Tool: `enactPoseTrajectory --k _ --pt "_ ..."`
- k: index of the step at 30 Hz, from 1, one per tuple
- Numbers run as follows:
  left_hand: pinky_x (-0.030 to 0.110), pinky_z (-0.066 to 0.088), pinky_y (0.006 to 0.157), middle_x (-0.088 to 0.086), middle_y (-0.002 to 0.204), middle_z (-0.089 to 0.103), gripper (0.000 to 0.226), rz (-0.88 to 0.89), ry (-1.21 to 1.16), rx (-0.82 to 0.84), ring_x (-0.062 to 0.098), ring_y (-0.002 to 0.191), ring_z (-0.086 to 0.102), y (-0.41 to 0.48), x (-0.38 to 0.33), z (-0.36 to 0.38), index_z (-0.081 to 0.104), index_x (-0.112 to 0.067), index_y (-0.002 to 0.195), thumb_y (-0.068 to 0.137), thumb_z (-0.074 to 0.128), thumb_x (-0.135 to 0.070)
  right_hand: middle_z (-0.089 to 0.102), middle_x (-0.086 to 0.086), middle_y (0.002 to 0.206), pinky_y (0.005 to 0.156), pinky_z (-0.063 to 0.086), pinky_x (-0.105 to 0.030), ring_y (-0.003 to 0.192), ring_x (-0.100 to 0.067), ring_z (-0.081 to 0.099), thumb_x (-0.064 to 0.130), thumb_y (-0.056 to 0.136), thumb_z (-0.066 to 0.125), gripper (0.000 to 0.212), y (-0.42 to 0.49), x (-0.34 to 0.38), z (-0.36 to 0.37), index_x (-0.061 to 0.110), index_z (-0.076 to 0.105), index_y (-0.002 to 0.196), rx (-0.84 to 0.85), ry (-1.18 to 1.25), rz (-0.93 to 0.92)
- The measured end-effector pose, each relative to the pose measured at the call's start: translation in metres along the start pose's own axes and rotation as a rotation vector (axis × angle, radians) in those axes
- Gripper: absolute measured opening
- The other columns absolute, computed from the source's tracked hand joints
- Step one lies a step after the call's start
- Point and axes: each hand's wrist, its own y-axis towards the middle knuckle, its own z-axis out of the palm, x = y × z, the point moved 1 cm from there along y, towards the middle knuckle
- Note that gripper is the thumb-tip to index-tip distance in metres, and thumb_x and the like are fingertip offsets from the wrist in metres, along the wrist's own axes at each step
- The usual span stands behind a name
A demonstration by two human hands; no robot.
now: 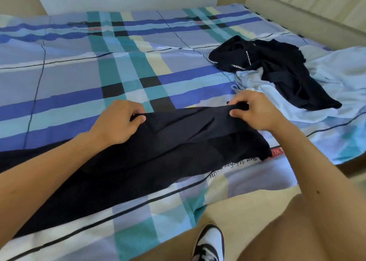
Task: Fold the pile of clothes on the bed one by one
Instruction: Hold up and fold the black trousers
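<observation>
Your left hand point(120, 120) and your right hand point(255, 110) both grip the far edge of a black garment point(168, 141), which lies spread on the plaid sheet of the bed point(79, 72), close to the bed's near side. On each hand the fingers point(138, 119) are curled round a bunched fold of that edge with the thumb pressed against the cloth, the left hand at the garment's left end and the right hand at its right end. Beyond the black garment and to its right sits the pile: a crumpled black piece with white trim point(277, 68) lying on a pale blue piece point(326, 78), whose near edge comes just beside your right hand. Nearer you than the black garment, off the bed, a black-and-white shoe point(211, 243) stands on the floor.
</observation>
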Motion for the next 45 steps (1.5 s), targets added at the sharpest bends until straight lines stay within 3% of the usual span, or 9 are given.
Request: enactPoseTrajectory --k 4,7,11,16,22,26,31,37,45 --pt "0.047 0.056 0.077 0.001 0.080 0.071 0.012 -0.092 -0.074 -0.150 0.025 0.078 0.067 0.013 0.008 -0.025 0.067 -0.023 0.080 0.091 0.062 -0.023 0.066 -0.005 0.105 0.090 0.042 -0.018 0.101 -0.024 0.062 0.009 0.085 0.071 0.019 0.040 0.041 -0.016 0.013 0.075 0.103 -0.351 0.039 -0.137" --pt "0.048 0.054 0.087 0.009 0.097 0.073 0.013 -0.262 -0.047 -0.335 0.033 0.093 0.067 0.025 0.020 -0.049 0.069 -0.016 0.097 0.090 0.061 -0.023 0.054 -0.009 0.131 0.101 0.041 -0.022 0.116 -0.018 0.055 0.017 0.087 0.069 0.047 0.064 0.071 -0.021 0.018 0.059 0.133 -0.455 0.130 -0.189" --pt "0.049 0.045 0.096 0.013 0.122 0.061 0.033 -0.281 0.101 -0.333 0.037 0.111 0.056 0.017 0.016 -0.053 0.059 -0.014 0.122 0.089 0.060 -0.015 0.039 -0.013 0.148 0.110 0.032 -0.028 0.132 -0.027 0.046 0.026 0.087 0.074 0.069 0.060 0.058 0.001 0.017 0.042 0.148 -0.090 -0.004 0.042" --pt "0.039 0.051 0.091 -0.001 0.105 0.061 0.021 0.013 -0.145 0.110 0.018 0.100 0.061 -0.016 -0.014 0.003 0.069 -0.018 0.110 0.093 0.061 -0.012 0.049 -0.005 0.147 0.111 0.033 -0.032 0.138 -0.021 0.044 0.034 0.089 0.073 0.069 0.019 0.019 -0.006 0.026 0.041 0.149 0.586 -0.076 0.342" --pt "0.045 0.040 0.102 0.008 0.124 0.053 0.051 -0.169 0.071 0.127 0.030 0.118 0.047 -0.003 -0.022 0.044 0.049 -0.015 0.140 0.095 0.059 -0.036 0.074 -0.002 0.112 0.101 0.049 -0.040 0.110 -0.025 0.068 0.021 0.084 0.078 0.028 0.005 -0.016 -0.012 0.017 0.072 0.110 0.578 -0.020 0.364" --pt "0.045 0.044 0.096 0.005 0.111 0.058 0.033 -0.181 0.094 0.138 0.028 0.108 0.052 0.005 -0.020 0.043 0.064 -0.019 0.113 0.092 0.061 -0.044 0.077 -0.003 0.106 0.083 0.053 -0.024 0.104 -0.018 0.072 0.011 0.089 0.071 0.020 -0.004 -0.023 -0.022 0.011 0.072 0.109 0.377 0.490 0.414" --pt "0.045 0.053 0.075 0.000 0.072 0.063 0.029 -0.141 -0.041 0.148 0.023 0.070 0.061 0.005 -0.009 0.033 0.057 -0.016 0.075 0.096 0.057 -0.035 0.073 -0.013 0.114 0.081 0.059 -0.028 0.104 -0.024 0.071 0.010 0.087 0.071 0.033 0.004 -0.033 -0.028 0.006 0.066 0.119 0.237 0.730 0.465" --pt "0.042 0.053 0.069 -0.002 0.070 0.062 0.035 -0.145 0.059 0.156 0.021 0.065 0.059 -0.001 -0.003 0.037 0.057 -0.021 0.078 0.100 0.045 -0.045 0.071 -0.010 0.121 0.097 0.049 -0.033 0.113 -0.025 0.067 0.013 0.067 0.087 0.064 -0.010 -0.039 -0.034 0.013 0.064 0.126 0.656 0.505 0.492" --pt "0.048 0.050 0.074 0.004 0.082 0.061 0.029 -0.223 -0.059 -0.032 0.030 0.077 0.058 0.001 0.003 0.046 0.053 -0.016 0.085 0.102 0.042 -0.036 0.062 -0.011 0.124 0.084 0.056 -0.032 0.100 -0.020 0.069 0.013 0.072 0.082 0.074 0.002 -0.046 -0.043 0.016 0.050 0.139 -0.154 0.955 0.336"
